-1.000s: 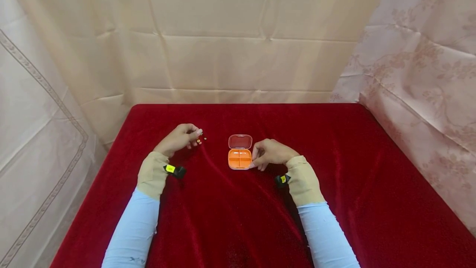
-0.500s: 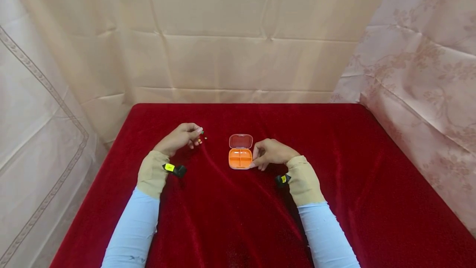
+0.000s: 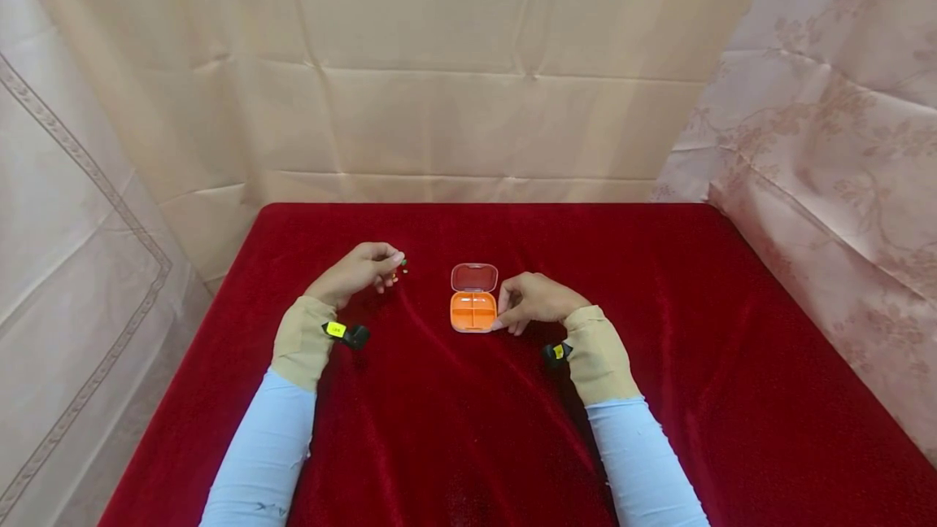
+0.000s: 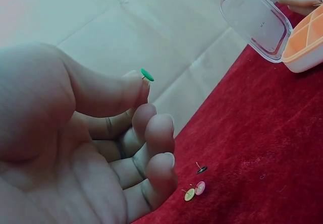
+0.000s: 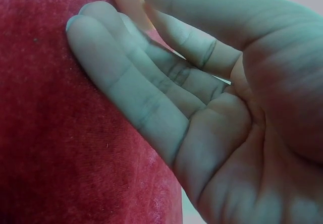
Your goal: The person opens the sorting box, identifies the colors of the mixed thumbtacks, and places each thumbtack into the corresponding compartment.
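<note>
My left hand (image 3: pixel 357 275) pinches a green thumbtack (image 4: pixel 147 75) by its pin between thumb and forefinger, its flat head up, above the cloth. Below those fingers lie a black thumbtack (image 4: pixel 202 170), a pink thumbtack (image 4: pixel 200 187) and a yellow thumbtack (image 4: pixel 189 194), pins pointing up. Right of them stands a small orange pill box (image 3: pixel 472 310) with four-way dividers, its clear lid (image 3: pixel 474 277) tipped back. My right hand (image 3: pixel 540 299) holds this box at its right side between thumb and fingers; in the right wrist view that grip is mostly hidden.
Red velvet cloth (image 3: pixel 454 429) covers the table, with a few soft creases. A beige curtain (image 3: pixel 498 104) hangs behind the far edge, and pale patterned curtains stand at both sides. A small black camera (image 3: pixel 356 337) sits on the left wrist.
The left hand has moved slightly to the right, with the green thumbtack showing more clearly at its fingertips. The right hand and the pill box stay practically where they were.
</note>
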Demonstrator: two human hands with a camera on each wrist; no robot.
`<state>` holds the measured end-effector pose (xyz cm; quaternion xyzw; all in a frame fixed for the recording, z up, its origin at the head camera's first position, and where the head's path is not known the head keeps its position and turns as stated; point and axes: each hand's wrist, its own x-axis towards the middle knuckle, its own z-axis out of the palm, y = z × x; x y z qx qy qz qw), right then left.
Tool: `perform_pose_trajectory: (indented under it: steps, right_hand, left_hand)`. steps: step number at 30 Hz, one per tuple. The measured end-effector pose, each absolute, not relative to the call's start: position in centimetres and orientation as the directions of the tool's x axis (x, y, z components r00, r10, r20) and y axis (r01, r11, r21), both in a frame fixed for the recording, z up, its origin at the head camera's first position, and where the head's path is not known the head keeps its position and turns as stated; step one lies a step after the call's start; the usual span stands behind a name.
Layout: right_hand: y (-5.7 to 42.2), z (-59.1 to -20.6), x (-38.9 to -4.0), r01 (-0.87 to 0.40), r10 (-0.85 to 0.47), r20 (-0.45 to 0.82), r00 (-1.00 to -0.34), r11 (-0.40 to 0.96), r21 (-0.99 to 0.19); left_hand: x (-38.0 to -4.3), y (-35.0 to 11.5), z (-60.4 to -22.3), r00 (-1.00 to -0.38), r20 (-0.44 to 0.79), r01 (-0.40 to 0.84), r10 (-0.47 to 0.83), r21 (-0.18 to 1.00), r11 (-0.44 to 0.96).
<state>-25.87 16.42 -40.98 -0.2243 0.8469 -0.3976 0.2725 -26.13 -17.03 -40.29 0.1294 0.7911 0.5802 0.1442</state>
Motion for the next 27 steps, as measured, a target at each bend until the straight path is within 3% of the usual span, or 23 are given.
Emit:
perform_pose_trajectory:
  steps: [27]
  right_hand:
    - [16.51,-40.92,-25.98,-0.189,-0.595,-0.273,-0.756,0.598,-0.779]
  left_hand:
    - [-26.13,-16.97,-40.7,-0.888,-0.093,0.046,0.45,0.956,0.288]
